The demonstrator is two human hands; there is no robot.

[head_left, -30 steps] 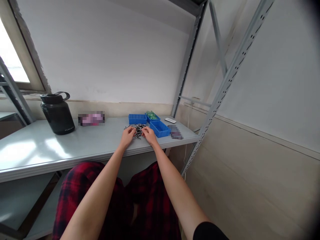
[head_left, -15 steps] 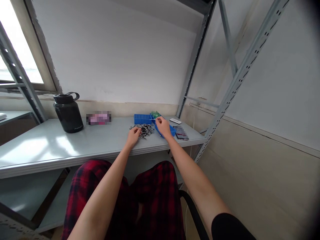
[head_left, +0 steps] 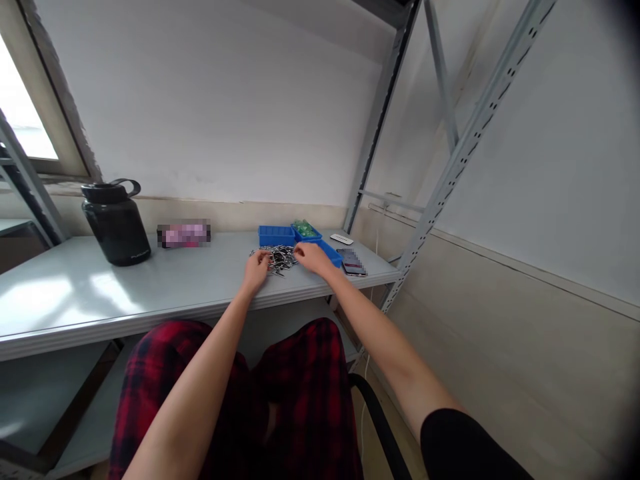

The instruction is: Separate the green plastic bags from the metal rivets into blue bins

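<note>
A pile of small silvery metal pieces (head_left: 281,259) lies on the grey shelf top. My left hand (head_left: 257,268) is at the pile's left edge, its fingers bent together; what they hold, if anything, is too small to name. Over the right edge of the pile is my right hand (head_left: 309,256), with closed fingertips pointing left and their content hidden. Behind the pile sits a blue tray (head_left: 277,235). Next to it, a second blue bin holds green pieces (head_left: 305,228). Another blue bin (head_left: 331,253) is partly covered by my right hand.
A large black bottle (head_left: 116,225) stands at the left, with a blurred pink item (head_left: 185,234) beside it. To the right of the bins lie a phone (head_left: 351,262) and a white flat object (head_left: 342,239). Metal rack posts (head_left: 440,190) rise at the right.
My right hand has moved left and down from above the blue bins to the metal pile. The thin piece that showed at its fingertips is no longer visible. The view has shifted slightly right.
</note>
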